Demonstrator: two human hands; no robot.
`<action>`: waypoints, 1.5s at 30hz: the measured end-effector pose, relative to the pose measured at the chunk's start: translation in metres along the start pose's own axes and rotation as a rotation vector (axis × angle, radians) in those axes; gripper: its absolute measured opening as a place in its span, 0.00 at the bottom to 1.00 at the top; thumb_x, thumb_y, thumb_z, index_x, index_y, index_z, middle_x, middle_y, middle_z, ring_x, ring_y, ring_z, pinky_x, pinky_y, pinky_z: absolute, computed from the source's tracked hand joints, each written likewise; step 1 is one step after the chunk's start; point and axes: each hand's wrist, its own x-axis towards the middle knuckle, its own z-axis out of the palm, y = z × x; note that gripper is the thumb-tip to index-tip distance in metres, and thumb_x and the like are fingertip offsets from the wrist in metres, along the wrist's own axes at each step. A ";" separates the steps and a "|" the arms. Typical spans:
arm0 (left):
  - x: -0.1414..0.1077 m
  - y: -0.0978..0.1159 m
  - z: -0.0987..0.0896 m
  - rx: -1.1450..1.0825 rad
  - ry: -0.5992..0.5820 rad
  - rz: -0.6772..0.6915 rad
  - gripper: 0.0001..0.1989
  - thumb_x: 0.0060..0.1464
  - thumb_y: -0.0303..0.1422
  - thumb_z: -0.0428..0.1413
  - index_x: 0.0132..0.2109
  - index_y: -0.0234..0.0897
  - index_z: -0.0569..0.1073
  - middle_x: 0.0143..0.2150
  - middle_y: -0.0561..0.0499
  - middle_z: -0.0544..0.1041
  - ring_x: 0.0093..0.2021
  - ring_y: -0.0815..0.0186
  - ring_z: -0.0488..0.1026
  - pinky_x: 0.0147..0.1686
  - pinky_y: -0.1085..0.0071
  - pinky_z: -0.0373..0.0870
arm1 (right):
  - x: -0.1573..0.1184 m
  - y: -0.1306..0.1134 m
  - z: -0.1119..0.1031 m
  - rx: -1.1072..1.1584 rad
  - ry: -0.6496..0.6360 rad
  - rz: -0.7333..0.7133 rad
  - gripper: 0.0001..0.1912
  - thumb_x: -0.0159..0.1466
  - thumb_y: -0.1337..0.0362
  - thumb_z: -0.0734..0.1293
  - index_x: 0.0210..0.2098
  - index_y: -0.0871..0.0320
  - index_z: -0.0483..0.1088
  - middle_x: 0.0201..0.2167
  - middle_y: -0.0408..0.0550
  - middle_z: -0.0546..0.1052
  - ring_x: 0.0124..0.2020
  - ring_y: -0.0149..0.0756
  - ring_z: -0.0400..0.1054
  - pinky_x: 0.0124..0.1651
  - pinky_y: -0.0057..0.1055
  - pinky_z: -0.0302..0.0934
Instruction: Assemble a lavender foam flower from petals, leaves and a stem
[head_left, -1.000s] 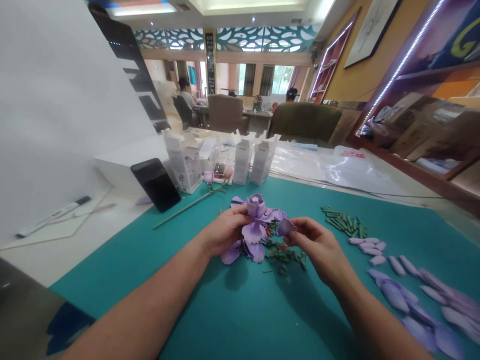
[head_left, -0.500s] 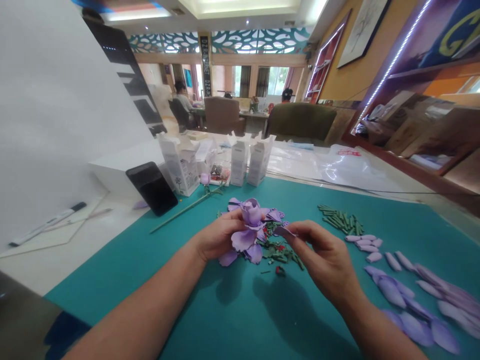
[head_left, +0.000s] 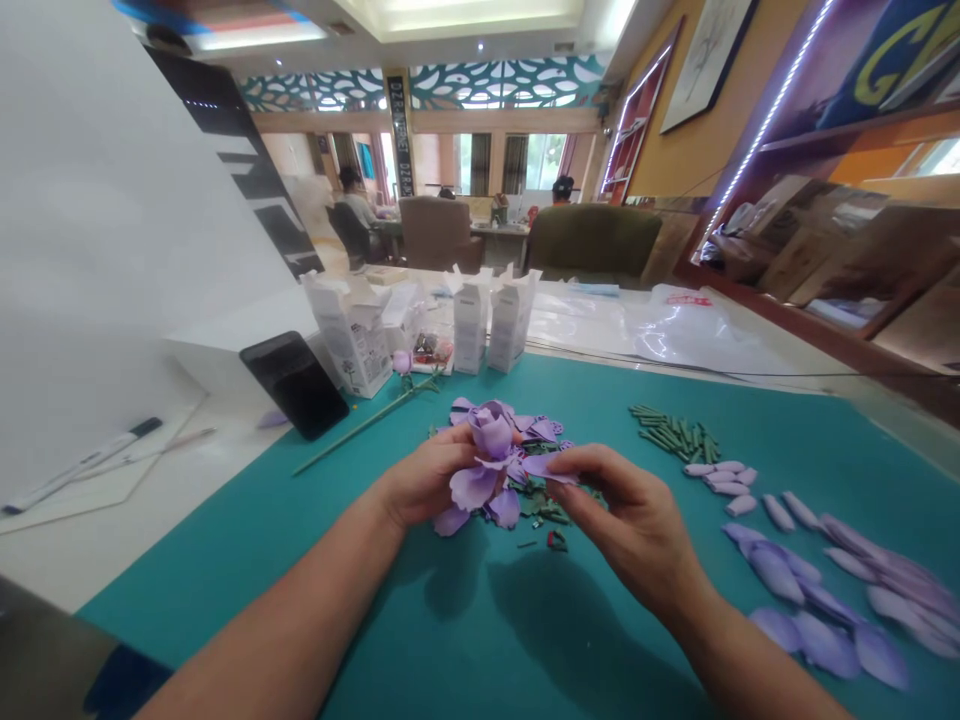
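Note:
A purple artificial flower [head_left: 491, 432] with a closed bud and spread lower petals is held upright by my left hand [head_left: 424, 475], whose fingers close around it from behind. My right hand [head_left: 626, 500] pinches a loose purple petal [head_left: 546, 468] between thumb and fingertips. The petal's left end reaches the flower's right side; whether they join there I cannot tell. Beneath both hands lies a pile of purple petals, green leaves [head_left: 551, 505] and small red bits, partly hidden. A small red and green piece [head_left: 556, 541] sits just in front of the pile.
On the green mat [head_left: 300, 580], green stem pieces [head_left: 675, 432], pale purple buds [head_left: 726, 475] and long petals [head_left: 817, 640] lie at right. A single stemmed flower [head_left: 367, 425], a black phone [head_left: 294, 384] and white cartons [head_left: 349, 335] stand at left and back. People sit in the background.
My right hand has moved left with the petal, bringing it up against the flower. The petal now lies flatter and shows more of its face. My left hand still holds the flower.

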 end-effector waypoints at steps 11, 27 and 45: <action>0.001 -0.002 -0.001 0.015 0.008 -0.013 0.11 0.39 0.25 0.59 0.35 0.33 0.77 0.22 0.51 0.73 0.23 0.69 0.67 0.27 0.73 0.61 | 0.001 -0.005 0.007 0.030 0.067 0.011 0.07 0.60 0.59 0.66 0.33 0.55 0.74 0.29 0.46 0.78 0.31 0.35 0.72 0.27 0.27 0.69; -0.001 -0.003 0.002 0.015 0.012 -0.019 0.15 0.39 0.26 0.60 0.39 0.32 0.76 0.25 0.51 0.73 0.23 0.70 0.68 0.26 0.73 0.61 | 0.005 -0.006 0.001 -0.090 -0.003 -0.113 0.06 0.62 0.63 0.65 0.34 0.55 0.74 0.30 0.46 0.79 0.32 0.35 0.73 0.35 0.29 0.68; 0.001 -0.005 0.004 0.004 0.002 -0.031 0.13 0.39 0.25 0.59 0.37 0.32 0.76 0.26 0.50 0.74 0.24 0.70 0.68 0.26 0.73 0.60 | 0.003 0.000 0.003 -0.155 -0.034 -0.208 0.05 0.63 0.65 0.65 0.36 0.54 0.73 0.32 0.45 0.79 0.34 0.33 0.73 0.37 0.27 0.67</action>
